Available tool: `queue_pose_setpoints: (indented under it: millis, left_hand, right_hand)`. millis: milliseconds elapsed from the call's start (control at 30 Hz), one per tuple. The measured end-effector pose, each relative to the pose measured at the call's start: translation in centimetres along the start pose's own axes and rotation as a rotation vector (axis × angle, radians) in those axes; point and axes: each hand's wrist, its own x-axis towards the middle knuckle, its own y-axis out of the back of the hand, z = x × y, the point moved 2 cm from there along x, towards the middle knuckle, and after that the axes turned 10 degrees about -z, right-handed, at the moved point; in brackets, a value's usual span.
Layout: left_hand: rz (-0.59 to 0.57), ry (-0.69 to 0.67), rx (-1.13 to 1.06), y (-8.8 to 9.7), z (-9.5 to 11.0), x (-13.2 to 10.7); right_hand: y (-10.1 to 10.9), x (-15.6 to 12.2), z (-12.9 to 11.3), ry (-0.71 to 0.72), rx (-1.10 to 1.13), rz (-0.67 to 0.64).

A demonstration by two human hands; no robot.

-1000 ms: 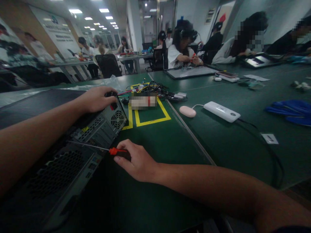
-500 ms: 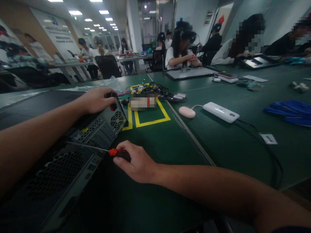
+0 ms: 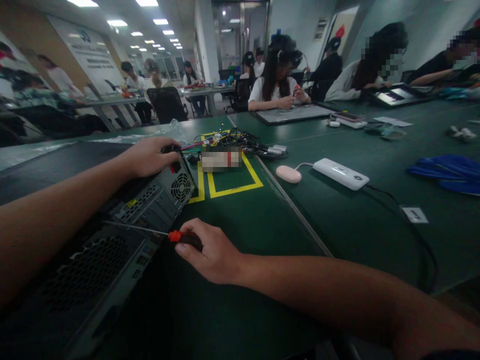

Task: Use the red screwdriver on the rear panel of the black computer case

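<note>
A black and grey computer case [image 3: 155, 197] lies on the left of the table, its vented rear panel angled toward me. My left hand [image 3: 152, 156] is closed over its far top corner, fingers bent round the edge beside a small black and red part [image 3: 174, 165]. In my right hand [image 3: 210, 250] is a screwdriver [image 3: 174, 236] with a red and black handle, held between thumb and fingers. Its long thin shaft reaches left across the rear panel. The tip lies against the dark case, and what it touches cannot be made out.
A tangle of cables [image 3: 240, 137] lies beyond the case, by yellow tape markings [image 3: 236, 190]. Further right are a pink oval device [image 3: 288, 174], a white power strip [image 3: 341, 173] with its cord, and a blue bundle [image 3: 446, 172]. Several people work across the table.
My hands, the screwdriver and the case stay almost exactly where they were. Across the table, a co-worker's hands have lowered toward the flat panel.
</note>
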Motion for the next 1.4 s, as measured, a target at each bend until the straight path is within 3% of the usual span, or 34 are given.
queue_pose_setpoints:
  millis: [567,800,1400]
  left_hand:
    - [-0.012,0.018,0.008,0.10,0.40,-0.17]
    - [-0.013,0.016,0.008,0.11,0.34,-0.15]
    - [-0.002,0.015,0.015,-0.05,0.36,-0.13]
  right_hand:
    - [-0.02,0.25,0.27,0.059,-0.073,-0.009]
    - [0.06,-0.08,-0.07,-0.046,-0.073,-0.035]
    - [-0.16,0.02,0.50,-0.024,-0.048,-0.012]
